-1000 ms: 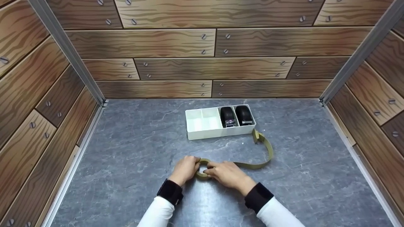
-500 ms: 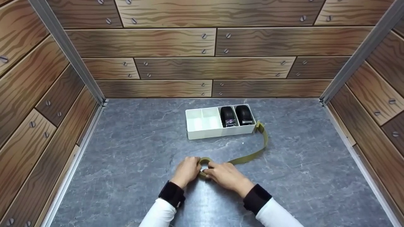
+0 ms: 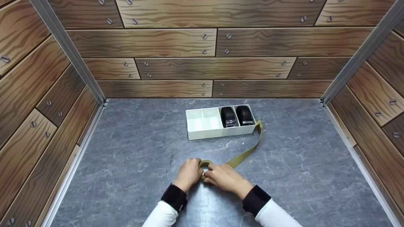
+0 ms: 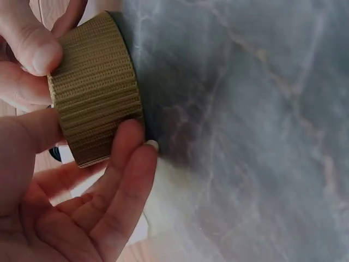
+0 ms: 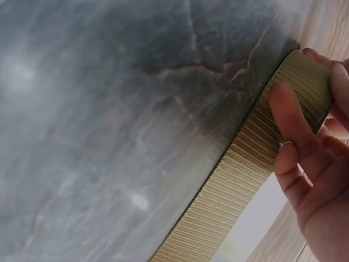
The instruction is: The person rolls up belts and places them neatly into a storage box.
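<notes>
A khaki webbing belt [image 3: 242, 156] stands on edge, one part rolled into a ring between my two hands. My left hand [image 3: 188, 174] grips the ring's left side; in the left wrist view its fingers and thumb curl about the ribbed coil [image 4: 98, 90]. My right hand [image 3: 225, 178] holds the ring's right side. In the right wrist view its fingers press the webbing [image 5: 240, 169] where it leaves the coil. The belt's loose length runs back and right to its end at the box's right front corner; whether that end touches the box I cannot tell.
A white divided box [image 3: 205, 135] stands behind my hands. Its two right compartments hold black rolled belts [image 3: 228, 116] with shiny buckles. Grey marbled surface [image 3: 135, 142] lies around them. Wood-patterned walls [image 3: 176, 69] with metal corner strips enclose the back and sides.
The belt's loose length has straightened from a wide curve and shifted left, its far end moving back along the box's right corner. My hands have stayed at the ring with small shifts.
</notes>
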A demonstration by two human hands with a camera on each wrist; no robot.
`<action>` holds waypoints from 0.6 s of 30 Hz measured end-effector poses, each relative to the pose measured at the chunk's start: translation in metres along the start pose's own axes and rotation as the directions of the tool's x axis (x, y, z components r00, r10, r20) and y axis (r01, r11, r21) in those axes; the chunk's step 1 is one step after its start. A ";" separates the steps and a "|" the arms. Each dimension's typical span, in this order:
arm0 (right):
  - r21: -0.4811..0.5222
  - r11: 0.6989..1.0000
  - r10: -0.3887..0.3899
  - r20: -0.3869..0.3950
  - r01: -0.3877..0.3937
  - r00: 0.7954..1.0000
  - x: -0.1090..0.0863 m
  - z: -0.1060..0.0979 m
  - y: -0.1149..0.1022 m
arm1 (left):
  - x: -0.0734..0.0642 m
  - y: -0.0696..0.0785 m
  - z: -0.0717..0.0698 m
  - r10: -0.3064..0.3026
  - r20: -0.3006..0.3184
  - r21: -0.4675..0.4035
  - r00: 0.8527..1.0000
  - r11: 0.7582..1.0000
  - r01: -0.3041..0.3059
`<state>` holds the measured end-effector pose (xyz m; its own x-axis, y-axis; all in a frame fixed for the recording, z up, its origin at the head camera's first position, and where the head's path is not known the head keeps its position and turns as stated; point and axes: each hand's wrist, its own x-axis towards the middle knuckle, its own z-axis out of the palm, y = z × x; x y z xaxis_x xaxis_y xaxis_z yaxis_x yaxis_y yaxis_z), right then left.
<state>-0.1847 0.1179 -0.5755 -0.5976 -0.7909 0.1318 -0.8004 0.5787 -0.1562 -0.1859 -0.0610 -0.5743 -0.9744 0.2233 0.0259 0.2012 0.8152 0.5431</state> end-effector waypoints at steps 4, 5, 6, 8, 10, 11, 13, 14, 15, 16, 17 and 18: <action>0.043 0.999 0.004 0.024 -0.005 1.000 -0.004 -0.002 0.004 | 0.002 0.000 -0.002 0.016 0.040 0.029 0.999 0.999 -0.017; 0.056 0.998 0.005 0.028 -0.007 1.000 -0.005 -0.003 0.006 | 0.002 0.000 -0.003 0.024 0.051 0.035 0.998 0.999 -0.026; 0.069 0.998 0.007 0.030 -0.009 1.000 -0.005 -0.004 0.007 | 0.003 0.000 -0.003 0.032 0.061 0.039 0.998 0.999 -0.035; 0.098 0.995 0.010 0.035 -0.014 0.999 -0.006 -0.005 0.008 | 0.003 0.000 -0.004 0.044 0.075 0.033 0.996 0.998 -0.047; 0.120 0.993 0.009 0.036 -0.014 0.999 -0.005 -0.006 0.007 | 0.003 0.000 -0.003 0.043 0.072 0.012 0.997 0.999 -0.044; 0.128 0.992 0.009 0.035 -0.013 0.999 -0.005 -0.006 0.007 | 0.003 0.000 -0.002 0.038 0.064 -0.006 0.997 0.999 -0.038; 0.135 0.991 0.007 0.030 -0.011 1.000 -0.004 -0.005 0.005 | 0.002 0.001 -0.001 0.024 0.041 -0.030 0.999 0.999 -0.023; 0.132 0.991 0.005 0.027 -0.009 1.000 -0.003 -0.004 0.004 | 0.002 0.001 -0.001 0.013 0.030 -0.044 0.999 0.999 -0.012; 0.123 0.992 0.002 0.025 -0.005 1.000 -0.002 -0.003 0.004 | 0.002 0.001 -0.001 0.006 0.016 -0.047 1.000 0.999 -0.005; 0.111 0.994 -0.002 0.027 -0.001 1.000 -0.002 -0.002 0.003 | 0.002 0.001 -0.001 0.001 0.006 -0.048 1.000 0.999 -0.001; 0.095 0.995 -0.007 0.028 0.004 1.000 -0.002 -0.002 0.003 | 0.002 0.000 -0.002 -0.005 0.004 -0.045 1.000 0.999 0.005; 0.080 0.997 -0.012 0.029 0.010 1.000 -0.002 -0.001 0.003 | 0.002 -0.001 -0.003 -0.006 0.006 -0.036 1.000 0.999 0.007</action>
<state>-0.1861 0.1212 -0.5748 -0.5863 -0.8033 0.1051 -0.7998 0.5533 -0.2326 -0.1886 -0.0623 -0.5723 -0.9751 0.2210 0.0177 0.1910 0.7971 0.5729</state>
